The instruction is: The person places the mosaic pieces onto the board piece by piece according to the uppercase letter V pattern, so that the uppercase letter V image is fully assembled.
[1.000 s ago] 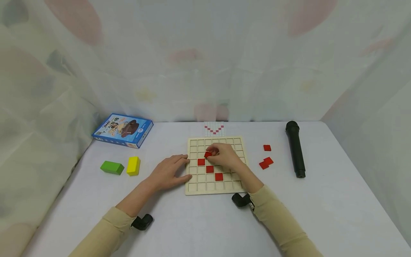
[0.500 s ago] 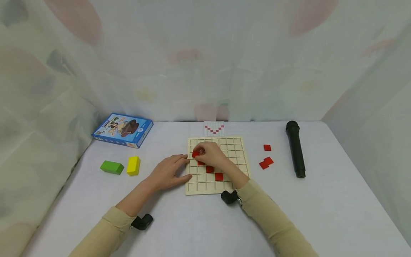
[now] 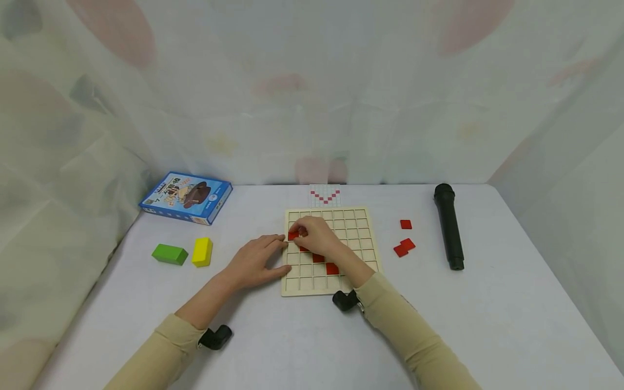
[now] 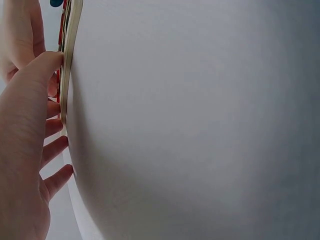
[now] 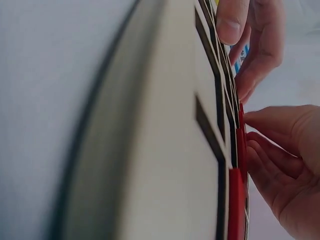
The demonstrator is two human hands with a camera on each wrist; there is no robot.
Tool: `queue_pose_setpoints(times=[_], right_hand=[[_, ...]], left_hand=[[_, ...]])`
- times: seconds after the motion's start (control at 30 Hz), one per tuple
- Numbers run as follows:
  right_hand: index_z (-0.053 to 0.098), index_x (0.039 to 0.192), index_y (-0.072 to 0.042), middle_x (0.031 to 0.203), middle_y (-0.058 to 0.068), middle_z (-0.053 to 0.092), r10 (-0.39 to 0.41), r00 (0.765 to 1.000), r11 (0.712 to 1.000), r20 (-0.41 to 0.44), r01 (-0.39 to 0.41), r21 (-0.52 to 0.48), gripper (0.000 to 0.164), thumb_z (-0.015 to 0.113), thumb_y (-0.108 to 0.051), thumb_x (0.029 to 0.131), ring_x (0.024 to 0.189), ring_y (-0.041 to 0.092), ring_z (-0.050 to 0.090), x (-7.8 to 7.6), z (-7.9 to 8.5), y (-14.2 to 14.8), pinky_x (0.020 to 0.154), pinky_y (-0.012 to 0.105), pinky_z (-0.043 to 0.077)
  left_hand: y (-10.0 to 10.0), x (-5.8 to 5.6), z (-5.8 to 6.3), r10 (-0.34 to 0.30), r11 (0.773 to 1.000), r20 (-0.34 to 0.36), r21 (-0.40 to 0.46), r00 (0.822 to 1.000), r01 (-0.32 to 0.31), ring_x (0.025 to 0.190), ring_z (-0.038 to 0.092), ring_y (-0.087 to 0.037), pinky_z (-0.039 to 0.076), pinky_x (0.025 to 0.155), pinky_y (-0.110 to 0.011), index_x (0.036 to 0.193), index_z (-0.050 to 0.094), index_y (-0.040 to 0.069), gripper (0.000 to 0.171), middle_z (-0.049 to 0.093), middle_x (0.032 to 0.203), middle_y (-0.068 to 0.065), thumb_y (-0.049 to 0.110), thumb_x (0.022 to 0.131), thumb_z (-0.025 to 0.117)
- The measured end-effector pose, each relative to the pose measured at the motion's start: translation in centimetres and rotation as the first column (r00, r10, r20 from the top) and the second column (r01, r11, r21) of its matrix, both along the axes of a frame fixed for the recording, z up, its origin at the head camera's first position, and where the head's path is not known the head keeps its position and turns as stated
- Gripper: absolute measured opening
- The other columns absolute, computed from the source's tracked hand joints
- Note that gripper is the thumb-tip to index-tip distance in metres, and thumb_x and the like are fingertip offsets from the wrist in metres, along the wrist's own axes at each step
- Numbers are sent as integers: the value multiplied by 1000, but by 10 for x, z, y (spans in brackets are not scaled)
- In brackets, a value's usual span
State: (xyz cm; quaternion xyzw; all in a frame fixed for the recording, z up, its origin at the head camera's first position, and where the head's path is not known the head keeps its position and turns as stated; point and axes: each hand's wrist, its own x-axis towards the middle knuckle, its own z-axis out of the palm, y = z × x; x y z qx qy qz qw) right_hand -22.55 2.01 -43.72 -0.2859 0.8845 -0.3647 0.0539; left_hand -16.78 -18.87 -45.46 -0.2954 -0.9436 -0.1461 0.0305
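A pale wooden grid board (image 3: 351, 234) lies on the white table. Over its left column my right hand (image 3: 319, 238) pinches a red square tile (image 3: 292, 236) between thumb and fingers, low at a cell. Three more red tiles sit in cells running diagonally down to the right, one a lower tile (image 3: 332, 268) in full view and another partly covered by the right hand. My left hand (image 3: 255, 261) rests at the board's left edge, fingers spread; in the left wrist view its fingertips (image 4: 61, 175) touch that edge.
A pattern card (image 3: 325, 195) with a red V lies behind the board. Loose red tiles (image 3: 405, 224) lie to the right, near a black microphone-shaped object (image 3: 449, 227). At left are a blue box (image 3: 187, 197), a green block (image 3: 169, 254) and a yellow block (image 3: 202, 252).
My right hand has carried the red tile leftward across the board to the left column and lowered it slightly. The left hand has stayed at the board's edge.
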Motion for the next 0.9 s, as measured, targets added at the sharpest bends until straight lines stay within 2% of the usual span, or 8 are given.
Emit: queue_pose_setpoints(times=[0.17,0.3,0.6,0.77,0.9], right_hand=[[72,107,-9,101,4,67,-31,999,999,7,32,-21,18,67,-9,89,90,16,59,1,1,7,80,28,50],[72,107,-11,110,1,67,-103,994,994,28,104,-33,17,64,-15,93,99,17,61,2,4,22,86,31,51],[72,111,-9,118,6,66,-231,972,967,42,234,-98,22,60,-16,95,104,23,58,-2,7,87,87,38,51],[71,115,-9,121,11,64,-351,934,930,63,356,-91,24,61,-17,94,109,27,56,-3,8,126,90,43,50],[69,118,-8,127,16,60,-436,899,898,50,438,-44,28,59,-19,95,112,33,56,-1,8,158,92,48,48]], left_hand=[[1,0,0,-1,1000,1,3,1000,1,127,50,-30,42,103,-51,130,60,10,61,54,139,-10,53,87,65],[2,-1,-1,3,1000,15,-6,1000,-3,127,49,-29,42,104,-49,131,59,12,61,53,140,-9,54,87,63],[2,1,-1,13,1000,12,-15,1000,-13,127,49,-30,42,102,-51,131,58,12,62,52,140,-10,55,87,64],[2,1,0,15,1000,11,-18,1000,-15,128,49,-29,42,103,-50,131,59,12,61,52,141,-9,55,87,64],[1,1,0,17,1000,15,-21,1000,-16,128,48,-29,41,103,-50,131,58,12,62,52,141,-9,55,87,64]])
